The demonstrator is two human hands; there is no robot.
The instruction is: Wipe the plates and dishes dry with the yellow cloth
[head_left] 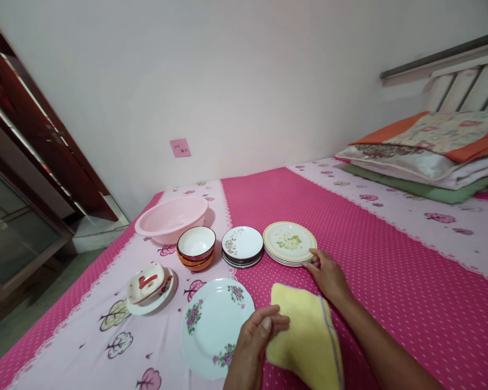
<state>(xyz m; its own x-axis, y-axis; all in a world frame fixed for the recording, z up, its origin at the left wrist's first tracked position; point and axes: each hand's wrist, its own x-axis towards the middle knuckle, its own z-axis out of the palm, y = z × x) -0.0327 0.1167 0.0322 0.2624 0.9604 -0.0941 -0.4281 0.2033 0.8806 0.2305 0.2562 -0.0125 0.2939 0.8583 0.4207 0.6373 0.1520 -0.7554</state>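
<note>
My right hand (324, 271) pinches the near right rim of the top cream plate (290, 241), which has a yellow edge and a green floral print. That plate rests on a stack of similar plates. My left hand (260, 327) has its fingers stretched to the right in front of a yellow cloth (303, 330) with a purple edge; no grip on the cloth shows. Left of this hand lies a large pale plate (215, 325) with purple flowers, partly covered by the wrist. Beside the cream stack sits a stack of white, dark-rimmed plates (243, 242).
Stacked bowls (196, 244) stand left of the plates, before a pink basin (171, 219). A squarish dish (146, 283) rests on a white plate (154, 309) at the left. Folded bedding (423, 157) is piled at the far right. A wall (244, 108) rises behind the pink bedspread (390, 281).
</note>
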